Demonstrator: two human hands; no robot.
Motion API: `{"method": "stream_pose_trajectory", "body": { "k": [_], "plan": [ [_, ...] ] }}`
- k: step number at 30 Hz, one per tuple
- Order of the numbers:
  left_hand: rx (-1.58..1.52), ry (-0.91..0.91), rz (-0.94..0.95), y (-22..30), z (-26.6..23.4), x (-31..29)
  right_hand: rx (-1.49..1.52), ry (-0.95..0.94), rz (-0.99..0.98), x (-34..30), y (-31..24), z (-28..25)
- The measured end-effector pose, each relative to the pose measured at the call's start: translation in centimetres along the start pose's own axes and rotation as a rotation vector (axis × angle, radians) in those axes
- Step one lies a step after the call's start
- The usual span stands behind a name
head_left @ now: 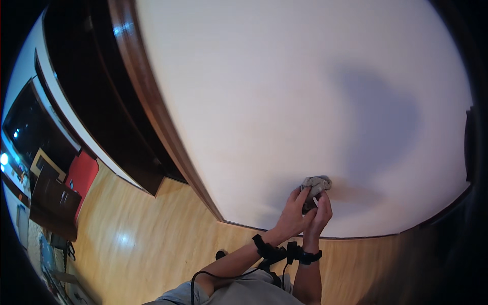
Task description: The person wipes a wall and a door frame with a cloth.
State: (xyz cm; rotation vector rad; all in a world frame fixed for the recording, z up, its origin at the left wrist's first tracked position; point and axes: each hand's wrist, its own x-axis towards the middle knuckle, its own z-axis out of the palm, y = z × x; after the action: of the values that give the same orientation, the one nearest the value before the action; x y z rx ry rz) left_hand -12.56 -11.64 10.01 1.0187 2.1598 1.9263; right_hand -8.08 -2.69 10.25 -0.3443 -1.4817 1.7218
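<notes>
A crumpled grey cloth (317, 184) is bunched up in front of the white wall (254, 112), low in the picture. My left hand (295, 213) grips its lower left side, with the fingers bent against it. From the right, my right hand (322, 211) closes on the same cloth, thumb and fingers pressed to it. Both hands are close together. Part of the cloth is hidden behind the fingers, and I cannot tell whether it touches the wall. Black straps with a cable sit around both wrists.
A brown wooden door frame (157, 107) borders the wall on the left, beside a dark doorway. Light wooden floor (127, 223) spreads below. At far left stand a dark cabinet (51, 201) and a red panel (83, 175). A dark object (468, 145) juts in at the right edge.
</notes>
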Motion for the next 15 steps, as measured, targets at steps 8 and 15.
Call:
{"method": "stream_pose_trajectory", "body": {
  "k": [8, 15],
  "plan": [
    [0.003, 0.197, -0.027, -0.2, -3.3, -0.9, -0.006, -0.099, 0.058, -0.5, 1.9, 2.7],
    [0.047, 0.356, -0.008, -3.8, -13.8, -1.9, -0.062, -0.283, 0.048, -3.5, 5.1, 12.5]
  ]
}}
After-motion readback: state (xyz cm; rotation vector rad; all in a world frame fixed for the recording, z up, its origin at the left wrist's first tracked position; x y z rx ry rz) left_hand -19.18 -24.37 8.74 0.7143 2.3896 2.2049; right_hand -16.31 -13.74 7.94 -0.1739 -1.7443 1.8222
